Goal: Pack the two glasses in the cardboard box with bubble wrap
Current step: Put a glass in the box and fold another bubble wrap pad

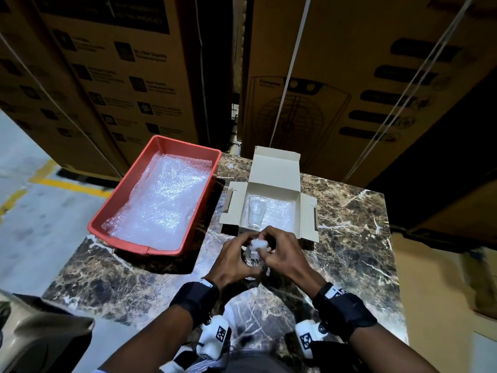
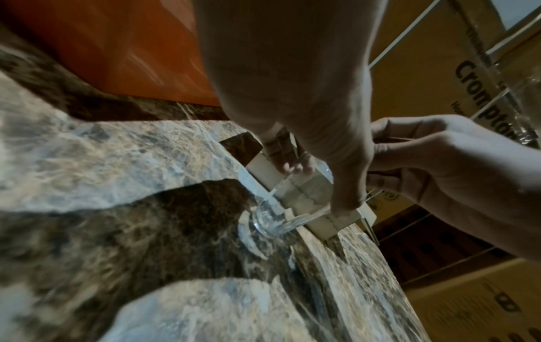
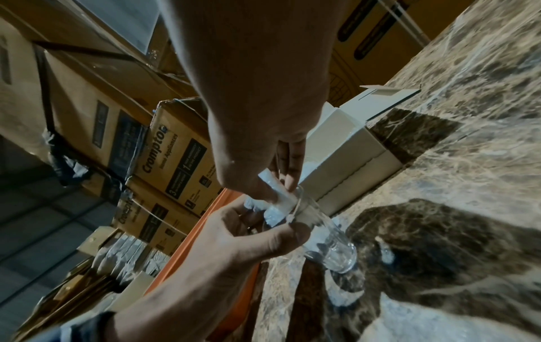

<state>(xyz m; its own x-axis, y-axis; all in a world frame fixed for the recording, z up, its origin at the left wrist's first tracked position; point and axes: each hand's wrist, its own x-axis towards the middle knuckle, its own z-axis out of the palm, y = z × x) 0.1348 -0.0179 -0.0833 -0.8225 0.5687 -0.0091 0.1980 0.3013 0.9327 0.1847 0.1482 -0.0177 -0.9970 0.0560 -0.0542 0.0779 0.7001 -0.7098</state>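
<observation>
A clear glass (image 1: 251,261) stands on the marble table (image 1: 349,251), just in front of the open cardboard box (image 1: 306,219). My left hand (image 1: 246,251) grips its side, thumb against the wall (image 2: 345,185). My right hand (image 1: 266,246) pinches a white wad of bubble wrap (image 1: 258,244) at the glass's mouth (image 3: 295,203); part of the wad is inside the glass (image 3: 331,243). A second glass (image 1: 256,215) is in the left half of the box, on a bubble wrap lining (image 1: 281,214).
A red tray (image 1: 118,195) with bubble wrap sheets (image 1: 161,203) sits at the table's left, overhanging the edge. Tall brown cartons (image 1: 349,76) stand close behind the table. The box's lid flap (image 1: 274,168) stands up at the back.
</observation>
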